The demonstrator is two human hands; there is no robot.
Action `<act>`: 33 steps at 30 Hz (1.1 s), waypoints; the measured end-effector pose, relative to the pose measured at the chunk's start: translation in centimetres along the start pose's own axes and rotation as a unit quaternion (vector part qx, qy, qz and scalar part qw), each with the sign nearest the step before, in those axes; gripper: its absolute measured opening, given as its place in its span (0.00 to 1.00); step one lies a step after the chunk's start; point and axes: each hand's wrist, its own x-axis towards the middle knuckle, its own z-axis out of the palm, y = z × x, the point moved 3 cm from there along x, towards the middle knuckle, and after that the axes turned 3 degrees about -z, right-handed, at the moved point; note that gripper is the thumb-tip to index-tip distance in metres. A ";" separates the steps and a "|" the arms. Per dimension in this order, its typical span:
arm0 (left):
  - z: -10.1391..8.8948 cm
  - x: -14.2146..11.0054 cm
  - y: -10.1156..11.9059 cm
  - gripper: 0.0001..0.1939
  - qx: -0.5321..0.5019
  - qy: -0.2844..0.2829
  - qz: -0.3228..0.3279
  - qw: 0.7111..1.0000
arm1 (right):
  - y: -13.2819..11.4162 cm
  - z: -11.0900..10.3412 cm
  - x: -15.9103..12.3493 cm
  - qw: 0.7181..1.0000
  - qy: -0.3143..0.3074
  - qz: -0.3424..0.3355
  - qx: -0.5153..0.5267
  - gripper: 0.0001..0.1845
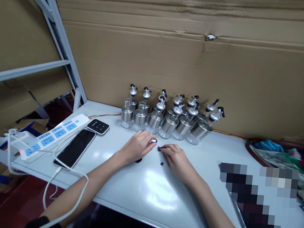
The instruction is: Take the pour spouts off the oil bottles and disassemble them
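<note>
My left hand (137, 145) is closed around a small silver piece with a black end (153, 141), possibly part of a pourer; my fingers hide most of it. Just to its right, the fingertips of my right hand (176, 158) pinch a small black part (159, 148). The two pieces are close together but apart. A tiny black piece (162, 163) lies on the table below my right fingers. Partly under my left hand is a dark round object (138, 160). Behind both hands stand several glass bottles with steel sleeves (155, 121), most topped by silver pourers with black levers (161, 104).
A white power strip (58, 133), a black phone (76, 148) and a small black-and-white device (98, 126) lie on the left of the white table (122, 193). A white cable crosses my left forearm. Cardboard (157, 57) stands behind; fabric (279, 158) lies at right.
</note>
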 end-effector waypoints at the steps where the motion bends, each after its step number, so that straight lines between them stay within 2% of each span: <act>1: 0.0 0.0 0.0 0.06 0.002 0.000 0.001 1.000 | 0.0 -0.1 0.0 1.000 0.011 -0.002 -0.002 0.16; 6: 0.2 -0.1 0.0 0.06 -0.002 -0.020 -0.006 1.000 | -0.8 -1.2 0.3 0.996 0.081 -0.020 0.011 0.12; 12: 1.1 -0.2 0.5 0.04 -0.022 -0.082 0.005 0.996 | -2.8 -3.0 0.5 0.984 0.166 -0.047 0.042 0.08; 17: 1.4 -0.3 1.1 0.05 -0.030 -0.111 0.025 0.993 | -3.3 -2.6 0.5 0.981 0.156 -0.034 0.107 0.08; 25: 1.5 -0.5 1.3 0.10 -0.057 -0.100 0.034 0.993 | -2.9 -2.3 0.5 0.965 0.157 0.013 0.207 0.08; 33: 1.0 -0.4 1.7 0.08 -0.065 -0.092 0.035 0.993 | -2.6 -2.4 0.5 0.950 0.123 0.046 0.282 0.10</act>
